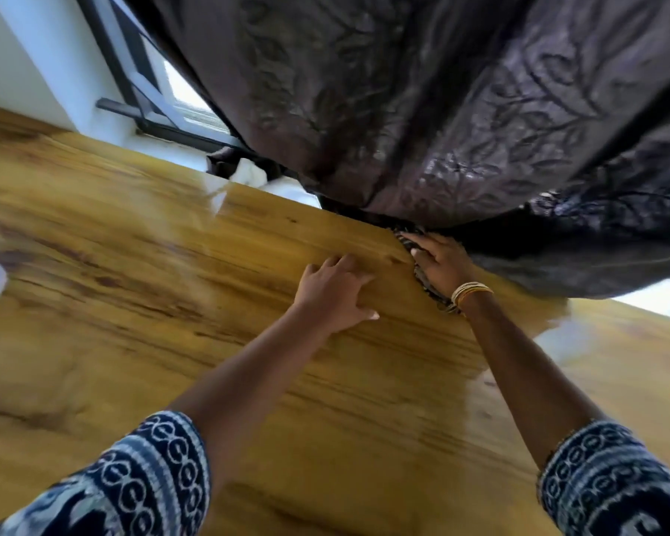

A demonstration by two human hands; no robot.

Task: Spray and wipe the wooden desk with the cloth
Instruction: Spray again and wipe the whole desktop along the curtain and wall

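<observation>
Head view, one desk, left grip spread flat, right grip pressing one cloth

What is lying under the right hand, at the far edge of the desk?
A dark patterned cloth, pressed on the glossy yellow-brown wooden desk by the right hand. Only its edges show; the hand and the dark embossed curtain cover the rest.

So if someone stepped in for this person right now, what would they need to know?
Left hand: flat on the wooden desk, holding nothing.
Right hand: pressing the cloth at the desk's far edge, under the curtain.
Spray bottle: not clearly in view.
Done: cannot tell how much is wiped.
Left: probably wiping the rest of the desk.
</observation>
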